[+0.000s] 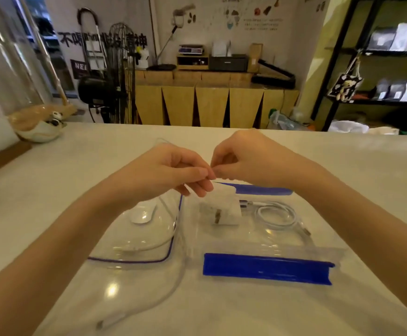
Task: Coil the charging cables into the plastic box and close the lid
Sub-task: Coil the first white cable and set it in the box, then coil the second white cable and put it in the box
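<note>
- I hold my left hand [173, 170] and right hand [243, 161] together above the plastic box [265, 241]; the fingers of both pinch something thin, probably a cable end, but I cannot tell.
- One coiled cable [277, 217] and a white charger [224, 209] lie inside the box.
- Another cable [149, 304] lies loose on the surface [343, 166].
- The lid [134, 238] lies beside the box, so closing is left.

two bare forearms come in from the bottom corners, no sleeves showing anywhere, nothing on the wrists, no watch, no bands. left hand [171, 170] and right hand [248, 161] are both bare too, no gloves, no rings that i can make out. nails look short and plain, though it's a bit blurry there.
</note>
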The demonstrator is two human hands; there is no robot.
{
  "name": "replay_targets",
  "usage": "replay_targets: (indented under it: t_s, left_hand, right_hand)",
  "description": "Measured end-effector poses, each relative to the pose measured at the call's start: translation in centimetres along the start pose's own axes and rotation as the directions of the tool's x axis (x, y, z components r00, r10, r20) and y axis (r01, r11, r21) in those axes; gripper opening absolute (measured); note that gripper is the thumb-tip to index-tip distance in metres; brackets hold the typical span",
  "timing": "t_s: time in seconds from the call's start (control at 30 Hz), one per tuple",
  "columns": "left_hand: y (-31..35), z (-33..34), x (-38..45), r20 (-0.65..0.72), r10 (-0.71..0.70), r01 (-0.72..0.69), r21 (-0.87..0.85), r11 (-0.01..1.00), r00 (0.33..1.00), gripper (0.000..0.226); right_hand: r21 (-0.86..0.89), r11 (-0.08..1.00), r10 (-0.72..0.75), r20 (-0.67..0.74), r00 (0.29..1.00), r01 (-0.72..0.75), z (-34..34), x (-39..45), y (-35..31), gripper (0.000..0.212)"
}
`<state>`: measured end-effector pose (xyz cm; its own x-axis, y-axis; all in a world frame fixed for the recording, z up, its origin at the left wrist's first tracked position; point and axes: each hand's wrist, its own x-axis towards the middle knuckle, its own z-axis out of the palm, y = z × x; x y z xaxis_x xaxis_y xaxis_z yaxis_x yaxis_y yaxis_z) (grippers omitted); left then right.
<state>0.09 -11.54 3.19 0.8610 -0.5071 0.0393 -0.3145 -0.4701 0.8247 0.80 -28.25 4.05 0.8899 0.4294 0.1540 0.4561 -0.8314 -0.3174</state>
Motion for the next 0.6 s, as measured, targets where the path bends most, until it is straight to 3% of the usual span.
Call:
replay_targets:
  t_s: [0.1, 0.23, 0.43, 0.6]
  left_hand:
    - [-2.0, -1.6, -1.8, -0.139, -0.061, 0.065, 0.027, 0.997, 0.988, 0.016]
    - [-5.2, -1.6, -3.4, -0.216, -0.180, 0.209, 0.119, 0.971, 0.959, 0.008]
    - [-7.9, 0.0, -3.8, -0.165, -0.343, 0.355, 0.049, 0.934, 0.925, 0.013]
    - [-8.3, 0.7, -3.6, -0.126, -0.375, 0.371, -0.057, 0.927, 0.918, 0.018]
  right_hand:
    - [0.071, 0.987, -0.151, 0.100, 0.983, 0.144, 1.1, 1.9, -2.0, 0.016]
    - [0.035, 0.982, -0.191, 0.203, 0.960, 0.188, 3.6, 4.6, -3.3, 0.017]
    - [-0.160, 0.976, -0.081, 0.355, 0.932, 0.146, 6.9, 6.6, -4.5, 0.033]
    - [-0.017, 0.998, -0.056, 0.370, 0.927, 0.067, 7.2, 6.6, -4.2, 0.031]
